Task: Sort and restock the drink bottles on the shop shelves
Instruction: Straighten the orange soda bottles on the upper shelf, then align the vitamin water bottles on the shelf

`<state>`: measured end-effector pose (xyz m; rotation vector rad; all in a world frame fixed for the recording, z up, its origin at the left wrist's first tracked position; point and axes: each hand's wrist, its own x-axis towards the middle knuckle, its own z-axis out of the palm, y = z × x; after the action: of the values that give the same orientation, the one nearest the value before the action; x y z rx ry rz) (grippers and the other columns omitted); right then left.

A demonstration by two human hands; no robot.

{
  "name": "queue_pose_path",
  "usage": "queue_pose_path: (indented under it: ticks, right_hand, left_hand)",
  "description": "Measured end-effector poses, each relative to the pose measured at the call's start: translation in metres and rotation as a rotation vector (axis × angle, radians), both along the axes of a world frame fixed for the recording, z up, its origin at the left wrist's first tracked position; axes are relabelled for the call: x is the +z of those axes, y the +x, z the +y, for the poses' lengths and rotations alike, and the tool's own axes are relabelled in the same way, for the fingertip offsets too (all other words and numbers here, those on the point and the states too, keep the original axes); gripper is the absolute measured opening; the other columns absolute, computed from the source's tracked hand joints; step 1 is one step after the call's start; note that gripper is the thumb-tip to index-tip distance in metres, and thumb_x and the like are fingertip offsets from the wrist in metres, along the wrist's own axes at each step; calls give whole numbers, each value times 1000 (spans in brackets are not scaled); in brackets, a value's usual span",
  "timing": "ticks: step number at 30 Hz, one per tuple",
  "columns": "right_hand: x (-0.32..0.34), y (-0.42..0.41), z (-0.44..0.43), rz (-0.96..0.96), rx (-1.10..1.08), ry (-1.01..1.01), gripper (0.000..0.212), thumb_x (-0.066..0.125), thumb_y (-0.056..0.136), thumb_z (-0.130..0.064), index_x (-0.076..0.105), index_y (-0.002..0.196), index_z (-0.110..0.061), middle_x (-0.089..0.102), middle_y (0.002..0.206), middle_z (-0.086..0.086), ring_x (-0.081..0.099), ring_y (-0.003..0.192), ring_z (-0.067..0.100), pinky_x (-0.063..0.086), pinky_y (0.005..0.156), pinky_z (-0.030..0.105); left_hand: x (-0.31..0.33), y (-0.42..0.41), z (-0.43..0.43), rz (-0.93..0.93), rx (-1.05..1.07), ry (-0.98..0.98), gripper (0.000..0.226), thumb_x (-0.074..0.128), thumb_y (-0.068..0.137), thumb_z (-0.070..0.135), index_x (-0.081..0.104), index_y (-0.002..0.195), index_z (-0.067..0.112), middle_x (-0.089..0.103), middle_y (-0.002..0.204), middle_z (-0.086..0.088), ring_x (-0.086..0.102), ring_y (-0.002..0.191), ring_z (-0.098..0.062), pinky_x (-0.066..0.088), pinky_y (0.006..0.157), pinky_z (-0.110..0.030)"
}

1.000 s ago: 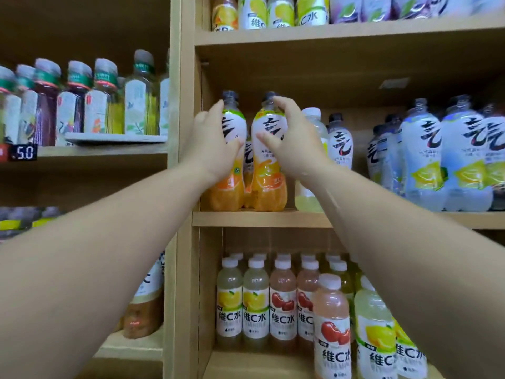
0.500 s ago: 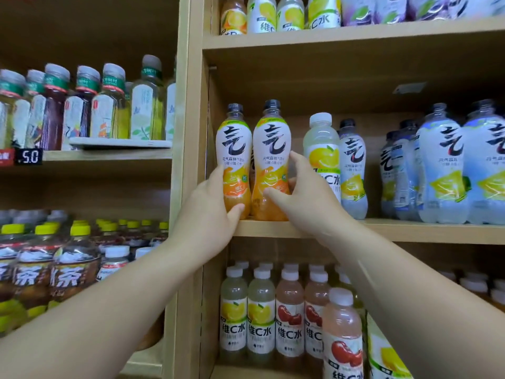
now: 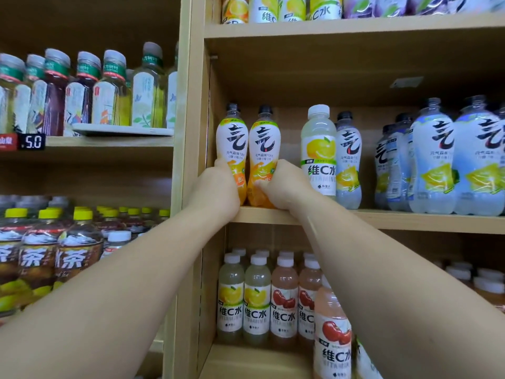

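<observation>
1. Wooden shop shelving; middle shelf point(image 3: 382, 218) carries upright drink bottles.
2. Two orange soda bottles, left point(image 3: 232, 149) and right point(image 3: 263, 151), touching, standing at the shelf's left end against the side panel.
3. Left hand point(image 3: 218, 192): wrapped round the lower left bottle.
4. Right hand point(image 3: 284, 187): gripping the lower right bottle.
5. Lemon vitamin water bottle point(image 3: 318, 149), white cap, just beside the right hand.
6. Price tag point(image 3: 31, 142), neighbouring unit.

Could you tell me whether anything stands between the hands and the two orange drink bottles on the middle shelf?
Nothing visible does. The left hand is already wrapped around the left orange bottle, and the right hand around the right orange bottle, both standing at the shelf edge.
</observation>
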<state>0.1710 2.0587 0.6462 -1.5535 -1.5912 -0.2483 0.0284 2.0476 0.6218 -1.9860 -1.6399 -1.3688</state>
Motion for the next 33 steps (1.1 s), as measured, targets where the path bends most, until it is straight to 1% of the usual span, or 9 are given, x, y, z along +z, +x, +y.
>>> queue_pose_path:
  ticks: [4, 7, 9, 13, 17, 22, 27, 30, 33]
  right_hand:
    - [-6, -3, -4, -44, -22, 17, 53, 69, 92, -42, 54, 129, -7, 67, 126, 11, 63, 117, 33, 45, 85, 34]
    - [-13, -1, -20, -35, 6, 164, 32, 67, 95, -33, 61, 117, -10, 69, 115, 10, 63, 109, 32, 41, 78, 31]
    - [-21, 7, -38, 26, 77, 357, 20, 66, 95, -27, 67, 109, -13, 70, 104, 5, 64, 101, 26, 44, 78, 31]
    - [-30, 47, -69, 180, 53, 715, 20, 71, 91, -25, 70, 109, -16, 64, 97, -5, 63, 91, 15, 48, 83, 25]
    - [-25, 80, -69, 261, -22, 389, 47, 70, 92, -45, 62, 130, -19, 65, 116, -1, 61, 109, 16, 48, 94, 33]
    - [-23, 86, -67, 243, 45, 242, 55, 65, 96, -45, 49, 145, -25, 58, 114, -5, 58, 102, 14, 40, 83, 27]
    - [-24, 89, -58, 164, 12, 188, 57, 67, 93, -48, 48, 143, -28, 67, 113, 0, 65, 105, 24, 44, 79, 31]
    - [-27, 91, -58, 133, 31, 206, 60, 70, 91, -49, 48, 143, -32, 70, 113, -3, 67, 103, 23, 52, 82, 38]
    - [-31, 93, -65, 143, 104, 241, 63, 74, 89, -47, 47, 145, -35, 62, 98, -16, 66, 96, 12, 55, 86, 39]
  left_hand:
    - [-8, -3, 1, -23, -28, 64, 66, 66, 96, 16, 31, 152, 9, 58, 132, -14, 59, 118, -35, 52, 90, -45]
    - [-15, -6, -3, -48, -88, 129, 75, 64, 98, 15, 22, 160, 9, 54, 142, -13, 54, 128, -34, 49, 100, -45]
    - [-24, -8, -9, -81, -164, 235, 66, 64, 98, 18, 32, 156, 11, 53, 143, -10, 51, 130, -32, 44, 104, -43]
    - [-34, 1, -25, -120, -340, 418, 49, 68, 95, 22, 55, 142, 16, 61, 130, -6, 55, 120, -24, 46, 100, -36]
    - [-17, 33, -29, -140, -506, 235, 48, 67, 97, 29, 56, 142, 17, 65, 131, -4, 61, 116, -22, 47, 99, -32]
    - [-4, 68, -17, -91, -535, 29, 54, 53, 103, 37, 44, 151, 14, 52, 150, -7, 49, 137, -24, 39, 110, -35]
    - [12, 95, -12, -206, -605, -99, 31, 57, 97, 33, 61, 120, 13, 66, 117, -8, 63, 103, -30, 54, 84, -40]
    - [7, 103, -11, -297, -644, -58, 26, 64, 90, 34, 65, 110, 18, 69, 101, -5, 66, 92, -29, 56, 83, -48]
    - [1, 98, -17, -393, -678, -19, 28, 69, 87, 39, 69, 109, 22, 71, 99, 0, 67, 91, -24, 57, 84, -48]
